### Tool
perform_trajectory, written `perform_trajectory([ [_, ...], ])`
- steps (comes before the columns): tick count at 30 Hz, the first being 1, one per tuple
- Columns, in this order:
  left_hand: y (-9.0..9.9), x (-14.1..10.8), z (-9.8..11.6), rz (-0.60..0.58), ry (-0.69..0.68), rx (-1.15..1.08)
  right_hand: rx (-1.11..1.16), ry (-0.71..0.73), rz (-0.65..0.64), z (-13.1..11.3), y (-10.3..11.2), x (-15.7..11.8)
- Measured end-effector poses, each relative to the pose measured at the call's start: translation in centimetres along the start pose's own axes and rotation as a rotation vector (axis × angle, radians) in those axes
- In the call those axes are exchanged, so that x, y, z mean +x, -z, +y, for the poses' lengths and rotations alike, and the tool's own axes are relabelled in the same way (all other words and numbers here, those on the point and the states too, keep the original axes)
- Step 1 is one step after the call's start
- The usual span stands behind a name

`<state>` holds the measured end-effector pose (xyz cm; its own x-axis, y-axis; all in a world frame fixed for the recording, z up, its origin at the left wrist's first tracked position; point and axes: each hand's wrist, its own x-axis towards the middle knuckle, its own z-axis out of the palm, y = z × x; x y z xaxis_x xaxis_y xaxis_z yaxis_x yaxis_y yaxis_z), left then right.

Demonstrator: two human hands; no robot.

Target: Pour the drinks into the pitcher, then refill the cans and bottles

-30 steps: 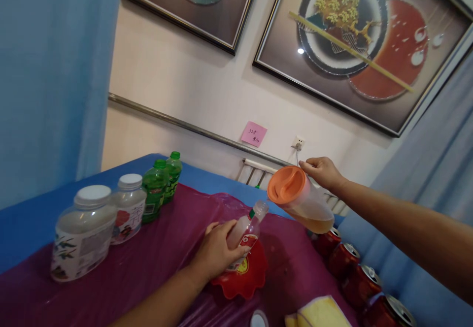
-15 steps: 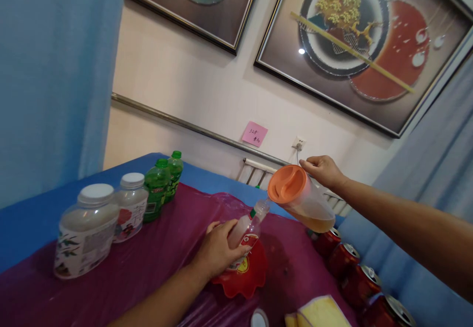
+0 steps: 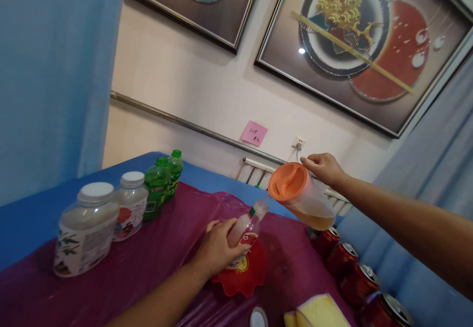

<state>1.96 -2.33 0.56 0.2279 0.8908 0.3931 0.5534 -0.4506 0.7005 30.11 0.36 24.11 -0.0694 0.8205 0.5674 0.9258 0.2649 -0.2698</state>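
My left hand [image 3: 219,249] is wrapped around a clear bottle [image 3: 254,226] with a red label, tilted to the right and uncapped. Below the bottle lies a red scalloped dish [image 3: 242,285]; whether they touch is hidden by the hand. My right hand [image 3: 325,168] grips the handle of a translucent pitcher [image 3: 310,209] with an orange lid [image 3: 288,181]. The pitcher is tipped left, its spout just beyond the bottle's mouth, with amber liquid pooled along its lower side. I cannot make out a stream between them.
Two white-capped plastic jars [image 3: 88,231] and two green bottles [image 3: 157,189] stand at left on the purple plastic sheet [image 3: 155,263]. Several red cans [image 3: 356,282] line the right edge. A yellow cloth [image 3: 320,312] and a white cap [image 3: 258,318] lie near the front.
The pitcher and my right hand have risen very slightly. My left hand and the bottle stay almost where they were.
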Motion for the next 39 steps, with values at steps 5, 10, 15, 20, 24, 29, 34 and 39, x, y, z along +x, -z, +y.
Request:
perform_trajectory([
  [5,-0.1,0.0,-0.1,0.001,-0.017,-0.005,-0.006,-0.004,-0.009,0.0,0.2,0.0],
  [10,-0.2,0.1,-0.2,0.013,-0.026,-0.003,-0.012,-0.005,-0.013,0.1,0.2,0.1],
  [15,-0.2,0.1,-0.2,-0.007,-0.012,0.015,-0.017,0.002,-0.003,0.1,0.4,0.2],
  [20,-0.2,0.1,-0.4,-0.013,-0.013,0.017,-0.015,0.006,-0.003,-0.1,0.5,0.1],
  [24,-0.1,0.0,-0.2,-0.001,-0.011,0.020,-0.012,0.004,0.002,-0.1,0.5,0.1],
  [29,0.1,0.0,0.0,0.000,-0.010,0.012,-0.014,0.008,0.012,-0.4,0.6,0.1],
  [34,0.0,0.0,-0.1,0.008,-0.016,0.007,-0.015,0.009,0.016,-0.8,0.8,0.0],
  [39,0.0,-0.1,-0.2,0.037,-0.014,-0.008,-0.019,0.007,0.017,-0.8,1.1,0.0],
])
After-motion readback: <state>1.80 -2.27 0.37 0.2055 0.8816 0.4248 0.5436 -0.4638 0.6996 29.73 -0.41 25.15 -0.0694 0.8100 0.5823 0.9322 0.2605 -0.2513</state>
